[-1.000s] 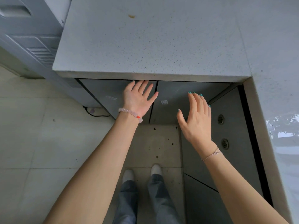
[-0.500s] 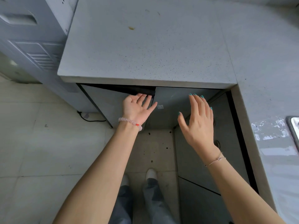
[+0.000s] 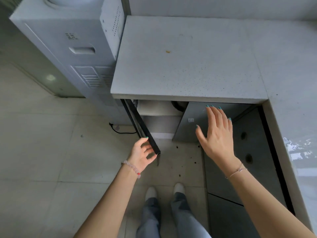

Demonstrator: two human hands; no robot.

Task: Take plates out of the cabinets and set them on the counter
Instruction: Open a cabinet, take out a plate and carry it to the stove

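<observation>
The left cabinet door (image 3: 140, 125) stands swung out toward me, seen edge-on as a dark strip. My left hand (image 3: 142, 155) holds its free end, fingers curled on the outer side and thumb under the corner. My right hand (image 3: 216, 134) is spread flat with straight fingers in front of the closed right door (image 3: 190, 127); I cannot tell if it touches. Inside the opened cabinet I see a white shelf (image 3: 159, 110) and part of a dark round thing (image 3: 178, 105) under the counter edge. No plate is plainly visible. The speckled grey counter (image 3: 188, 66) lies above.
A tall grey appliance (image 3: 68, 48) stands left of the counter, with a black cable (image 3: 120, 131) on the floor beside it. More grey cabinet fronts (image 3: 248, 152) run along the right under a counter wing. My feet (image 3: 151, 193) stand on the tiled floor.
My left hand has pulled the left door from barely ajar to fully swung out toward me, exposing the shelf. The right hand stayed spread near the right door. My view rose.
</observation>
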